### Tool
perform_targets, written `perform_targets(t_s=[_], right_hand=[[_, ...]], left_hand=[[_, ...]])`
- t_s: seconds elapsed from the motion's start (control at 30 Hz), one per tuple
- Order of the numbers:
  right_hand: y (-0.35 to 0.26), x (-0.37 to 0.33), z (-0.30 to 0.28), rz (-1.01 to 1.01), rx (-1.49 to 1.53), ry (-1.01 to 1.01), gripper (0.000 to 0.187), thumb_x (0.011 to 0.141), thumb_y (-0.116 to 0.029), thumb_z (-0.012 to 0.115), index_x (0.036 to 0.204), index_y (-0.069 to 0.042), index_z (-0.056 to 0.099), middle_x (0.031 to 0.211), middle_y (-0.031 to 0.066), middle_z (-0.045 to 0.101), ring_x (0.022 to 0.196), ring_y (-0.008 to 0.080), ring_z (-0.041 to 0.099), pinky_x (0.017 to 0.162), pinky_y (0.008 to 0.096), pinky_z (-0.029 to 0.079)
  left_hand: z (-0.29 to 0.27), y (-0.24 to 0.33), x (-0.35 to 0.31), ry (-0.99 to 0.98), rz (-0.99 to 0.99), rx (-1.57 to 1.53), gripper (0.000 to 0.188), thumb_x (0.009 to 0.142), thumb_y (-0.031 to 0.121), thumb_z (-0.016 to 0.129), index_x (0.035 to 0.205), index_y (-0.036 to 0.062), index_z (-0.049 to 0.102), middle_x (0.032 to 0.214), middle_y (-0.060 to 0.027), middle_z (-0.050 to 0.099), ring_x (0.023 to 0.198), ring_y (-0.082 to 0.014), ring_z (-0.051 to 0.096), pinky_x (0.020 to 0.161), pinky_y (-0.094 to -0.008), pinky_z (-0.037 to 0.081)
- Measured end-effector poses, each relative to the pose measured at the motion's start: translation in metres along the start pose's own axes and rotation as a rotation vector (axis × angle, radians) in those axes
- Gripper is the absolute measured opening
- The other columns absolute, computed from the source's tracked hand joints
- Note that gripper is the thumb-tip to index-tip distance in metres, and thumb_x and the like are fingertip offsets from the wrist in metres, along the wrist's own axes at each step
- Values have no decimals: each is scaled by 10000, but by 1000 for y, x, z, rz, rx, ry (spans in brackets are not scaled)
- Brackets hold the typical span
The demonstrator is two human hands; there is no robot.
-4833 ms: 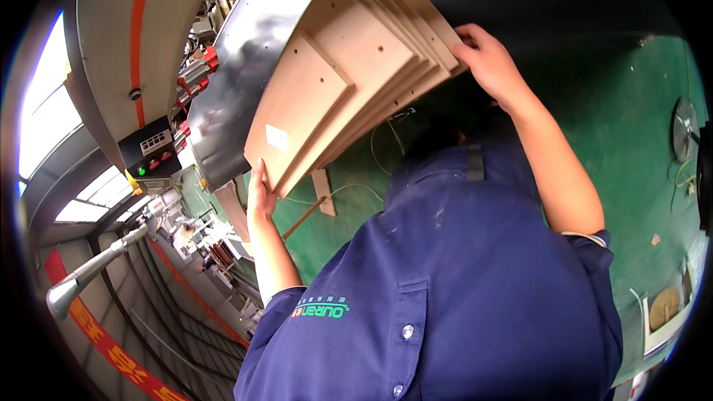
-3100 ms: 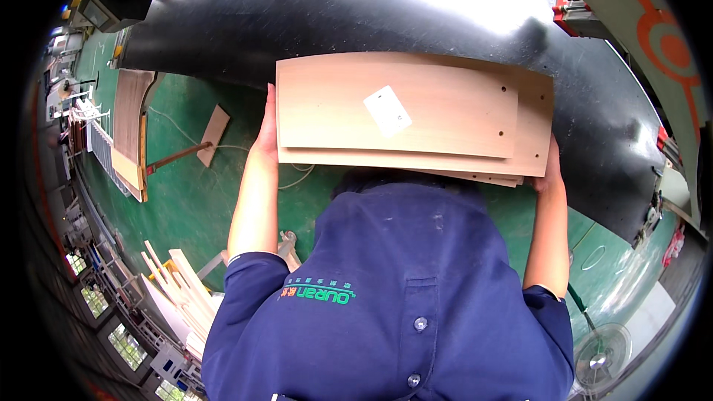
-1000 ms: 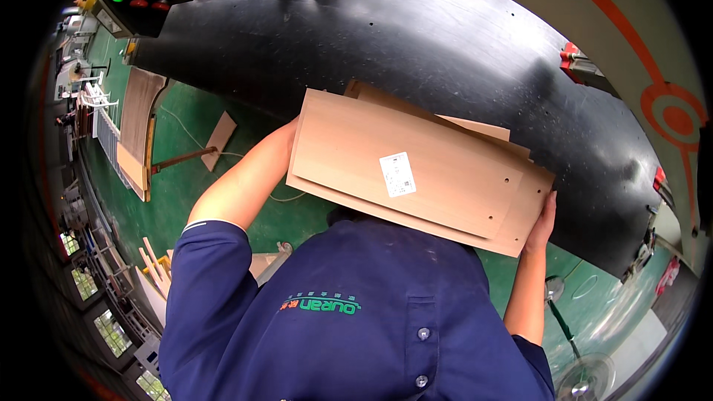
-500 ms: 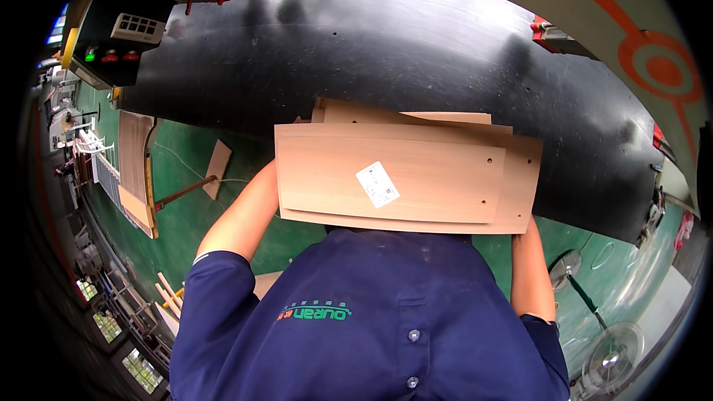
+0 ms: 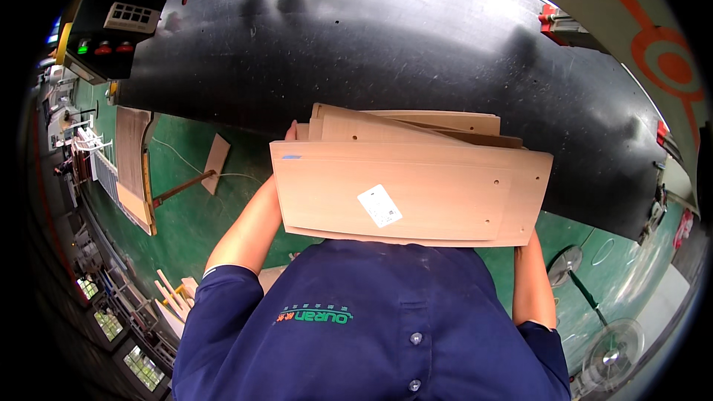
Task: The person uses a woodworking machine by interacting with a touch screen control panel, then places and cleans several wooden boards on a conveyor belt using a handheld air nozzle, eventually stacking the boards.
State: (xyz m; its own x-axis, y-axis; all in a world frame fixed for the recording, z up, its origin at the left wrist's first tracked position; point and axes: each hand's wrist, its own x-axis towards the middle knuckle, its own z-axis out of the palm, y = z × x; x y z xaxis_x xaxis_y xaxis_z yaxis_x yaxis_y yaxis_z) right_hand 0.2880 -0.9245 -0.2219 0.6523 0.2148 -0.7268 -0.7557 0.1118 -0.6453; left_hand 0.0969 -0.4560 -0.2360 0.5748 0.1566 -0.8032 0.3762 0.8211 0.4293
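A stack of light wood panels (image 5: 431, 178) is held against the front of my dark blue shirt. The top panel carries a white label (image 5: 379, 206), a blue mark at its left end and small drilled holes toward the right. Several more panels (image 5: 386, 125) lie skewed beneath it, showing along the far edge. My left hand (image 5: 292, 132) is closed round the stack's left end, with only fingertips visible past the edge. At the near right corner, my right hand (image 5: 524, 240) supports the stack from below; its fingers are hidden under the panels.
Beyond the stack stretches a black machine table (image 5: 416, 52) with red-ended clamps (image 5: 553, 26) at its far side. A control box (image 5: 111, 26) stands at the far left. A floor fan (image 5: 610, 356) is at the right, and boards (image 5: 134, 156) lean at the left.
The stack has come a little nearer my body. Its top panels have shifted against those beneath, so more of the rear ones shows. My left fingertips are more visible now.
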Motion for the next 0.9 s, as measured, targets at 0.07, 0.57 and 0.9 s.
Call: perform_targets(t_s=[0.07, 0.57, 0.9], right_hand=[[3, -2, -1, 0, -3, 5, 553, 973, -401, 582, 1384, -41, 495, 1277, 102, 605, 1138, 223, 602, 950, 355, 504], [15, -7, 13, -74, -40, -21, 565, 963, -396, 597, 1389, -40, 490, 1280, 103, 604, 1138, 224, 603, 951, 357, 505], [27, -55, 6, -150, -56, 7, 573, 957, -392, 607, 1392, -40, 486, 1281, 104, 604, 1138, 225, 604, 951, 359, 506]], left_hand=[[17, 6, -13, 23, -6, -30, 724, 927, 706, 382, 1269, 106, 597, 1226, -128, 624, 1108, -242, 594, 959, -392, 477], [-4, -16, -57, 175, 198, -136, 567, 922, 642, 458, 1237, 194, 600, 1217, -72, 623, 1139, -220, 580, 959, -383, 481], [-18, -34, -120, 158, 211, -273, 625, 956, 642, 392, 1293, 149, 578, 1231, -80, 623, 1148, -225, 580, 979, -386, 475]])
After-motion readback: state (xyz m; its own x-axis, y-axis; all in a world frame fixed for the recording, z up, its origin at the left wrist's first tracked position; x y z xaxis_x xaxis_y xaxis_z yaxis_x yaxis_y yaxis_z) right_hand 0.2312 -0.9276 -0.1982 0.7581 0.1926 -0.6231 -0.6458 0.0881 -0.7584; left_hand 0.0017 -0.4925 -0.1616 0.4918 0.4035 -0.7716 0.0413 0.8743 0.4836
